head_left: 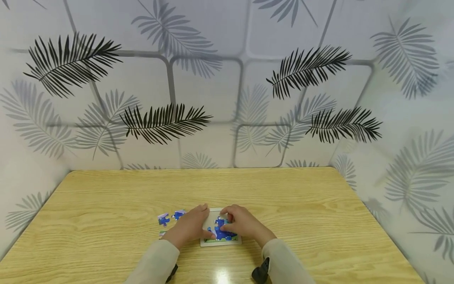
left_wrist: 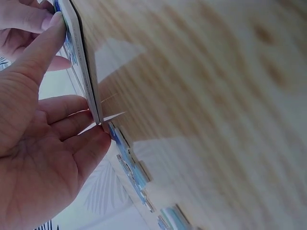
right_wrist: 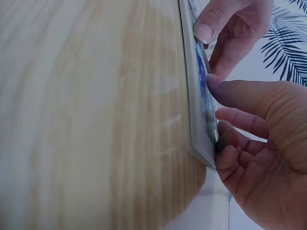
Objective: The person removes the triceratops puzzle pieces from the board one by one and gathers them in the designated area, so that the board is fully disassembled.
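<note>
A: Head view: pose?
B: Left hand (head_left: 189,225) and right hand (head_left: 245,224), extended from cream sleeves (head_left: 156,262), set over opposite sides of one white-rimmed jigsaw tray (head_left: 220,243), lying on the wood-grain bench (head_left: 106,221).
A: Obscured?
B: Tray sides and some fitted blue pieces (head_left: 222,236), under the hands. Loose jigsaw pieces (head_left: 164,219), left of tray; nearest one partly behind the left hand.
A: Hold?
B: Thumb and index finger well apart on each; right thumb on the fitted pieces.
A: Left wrist view?
B: Left palm toward the lens. Tray nearly edge-on, its artwork hard to read; loose pieces run to the lower frame edge. Left hand spread, thumb at the rim, fingertips by a corner.
A: Right wrist view?
B: Right hand side-on, fingers curled beside the tray's edge, thumb extended onto blue artwork. Left hand cropped at top. Whether the right fingers clamp the rim: cannot tell.
</note>
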Motion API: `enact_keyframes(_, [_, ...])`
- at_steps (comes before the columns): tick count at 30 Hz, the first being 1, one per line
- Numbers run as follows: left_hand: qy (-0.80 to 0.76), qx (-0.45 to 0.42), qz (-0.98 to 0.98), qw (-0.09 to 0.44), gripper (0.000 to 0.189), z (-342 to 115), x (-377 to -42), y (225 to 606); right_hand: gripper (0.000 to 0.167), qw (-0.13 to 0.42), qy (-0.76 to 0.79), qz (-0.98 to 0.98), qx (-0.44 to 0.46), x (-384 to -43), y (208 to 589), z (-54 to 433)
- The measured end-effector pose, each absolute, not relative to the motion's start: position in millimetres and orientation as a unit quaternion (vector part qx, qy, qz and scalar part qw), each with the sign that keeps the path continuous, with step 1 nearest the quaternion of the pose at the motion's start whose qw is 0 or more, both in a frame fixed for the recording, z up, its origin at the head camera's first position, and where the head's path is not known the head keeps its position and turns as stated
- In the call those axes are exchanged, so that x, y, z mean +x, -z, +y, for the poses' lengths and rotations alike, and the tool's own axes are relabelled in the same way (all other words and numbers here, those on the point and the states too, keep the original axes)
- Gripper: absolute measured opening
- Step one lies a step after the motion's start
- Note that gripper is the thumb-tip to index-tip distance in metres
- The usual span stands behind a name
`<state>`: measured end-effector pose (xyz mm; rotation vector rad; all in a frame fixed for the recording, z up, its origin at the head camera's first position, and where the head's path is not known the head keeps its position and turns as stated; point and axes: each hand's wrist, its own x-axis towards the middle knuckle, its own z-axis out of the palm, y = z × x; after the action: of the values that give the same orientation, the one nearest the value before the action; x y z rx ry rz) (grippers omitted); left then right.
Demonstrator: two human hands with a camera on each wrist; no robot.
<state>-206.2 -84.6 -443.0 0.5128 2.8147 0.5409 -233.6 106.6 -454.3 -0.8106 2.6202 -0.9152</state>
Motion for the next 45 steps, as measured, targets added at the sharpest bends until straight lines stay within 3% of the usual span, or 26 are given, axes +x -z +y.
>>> enact_keyframes(19, [-0.204,0.192,0.951,0.133,0.088,-88.9,-207.1,440.0,0.024,0.152,0.301,0.901,-0.272,-235.6,455.5,103.6])
enact_keyframes(45, [-0.201,0.192,0.952,0.125,0.087,-88.1,-207.7,440.4,0.03,0.117,0.312,0.9,-0.282,-227.8,452.4,101.4])
